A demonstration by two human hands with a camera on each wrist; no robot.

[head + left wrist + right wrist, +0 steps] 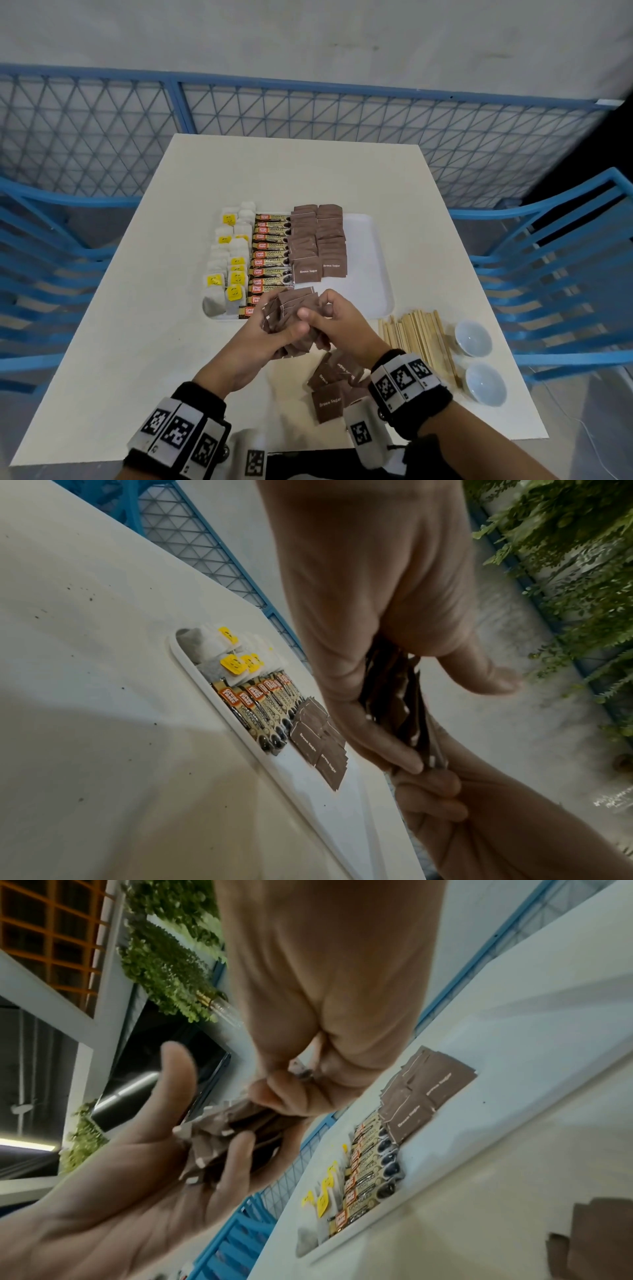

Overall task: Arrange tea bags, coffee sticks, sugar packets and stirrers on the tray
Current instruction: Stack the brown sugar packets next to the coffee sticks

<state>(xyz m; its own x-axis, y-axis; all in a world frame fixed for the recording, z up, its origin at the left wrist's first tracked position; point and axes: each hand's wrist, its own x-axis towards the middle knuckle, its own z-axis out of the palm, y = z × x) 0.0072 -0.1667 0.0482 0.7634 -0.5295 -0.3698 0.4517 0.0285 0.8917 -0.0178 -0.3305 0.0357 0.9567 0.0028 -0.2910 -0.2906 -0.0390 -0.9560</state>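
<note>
Head view, left hand (270, 334) and right hand (337, 320) pinching blurred sugar packets (291, 308); fingertips hidden

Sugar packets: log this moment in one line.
left hand holds sugar packets | right hand pinches same bunch | tray: tea bags, coffee sticks, two sugar rows | stirrers off tray

On the white rectangular plastic tray (371, 260) lie white paper tea bags with yellow tags (228, 260) at left, gold-and-black coffee sticks (270, 262) beside them, then two overlapping columns of brown square sugar packets (318, 240), while pale wooden stirrers (416, 334) lie on the table near its right corner.
</note>
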